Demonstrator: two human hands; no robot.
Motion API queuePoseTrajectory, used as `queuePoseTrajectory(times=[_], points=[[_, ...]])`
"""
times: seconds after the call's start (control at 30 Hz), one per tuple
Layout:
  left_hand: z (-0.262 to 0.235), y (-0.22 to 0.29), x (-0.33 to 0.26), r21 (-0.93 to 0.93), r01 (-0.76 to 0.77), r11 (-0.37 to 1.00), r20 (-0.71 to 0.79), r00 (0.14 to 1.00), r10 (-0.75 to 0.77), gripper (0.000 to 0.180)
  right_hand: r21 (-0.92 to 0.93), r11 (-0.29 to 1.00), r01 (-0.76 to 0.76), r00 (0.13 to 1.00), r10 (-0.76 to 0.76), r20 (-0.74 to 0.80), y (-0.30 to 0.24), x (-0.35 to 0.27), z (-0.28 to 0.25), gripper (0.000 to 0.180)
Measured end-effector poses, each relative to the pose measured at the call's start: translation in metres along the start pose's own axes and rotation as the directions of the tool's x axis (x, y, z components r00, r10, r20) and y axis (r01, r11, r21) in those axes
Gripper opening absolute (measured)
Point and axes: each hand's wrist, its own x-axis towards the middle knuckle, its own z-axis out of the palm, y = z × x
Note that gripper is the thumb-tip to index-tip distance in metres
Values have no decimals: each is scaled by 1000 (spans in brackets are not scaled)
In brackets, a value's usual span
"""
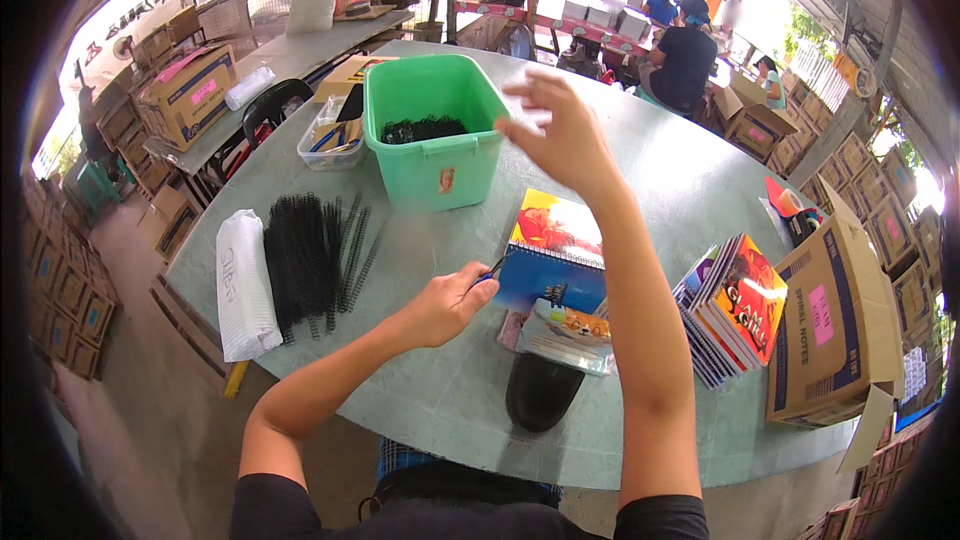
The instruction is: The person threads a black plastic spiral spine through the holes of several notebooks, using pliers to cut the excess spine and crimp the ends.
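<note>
Spiral notebook [556, 275] sits before us over the tabletop [430, 380]; our left hand [447, 308] has its fingers closed around a blue-handled tool [487, 277], our right hand [562, 135] spreads blurred fingers beside the green bin [415, 175].

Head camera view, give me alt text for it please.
A person's left hand holds a blue-handled tool at a spiral notebook's edge, while the right hand hovers by a green tub. Black coils lie at left; stacked notebooks and a cardboard box stand at right.
</note>
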Motion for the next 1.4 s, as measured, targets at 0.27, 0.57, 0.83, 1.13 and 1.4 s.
queuePoseTrajectory(times=[0.27, 0.57, 0.83, 1.13, 1.4], points=[[-8, -66, -22, -163, 228, 960, 42, 974, -224, 39, -305, 886, -349, 865, 430, 259, 62, -150, -75, 34], [25, -77, -3, 241, -137, 961, -133, 976, 173, 40, 50, 920, -389, 919, 392, -50, 56, -202, -310, 22], [53, -97, -9, 702, -113, 703, -127, 951, 280, 46, -161, 655, -738, 629, 582, -515, 131, -335, -242, 34], [56, -102, -10, 724, -87, 684, -173, 937, 303, 49, -287, 467, -836, 539, 606, -585, 91, -321, -237, 24], [54, -97, -19, 738, 25, 675, -264, 930, 255, 48, -812, 251, -527, 848, 213, -485, 75, -276, -213, 25]])
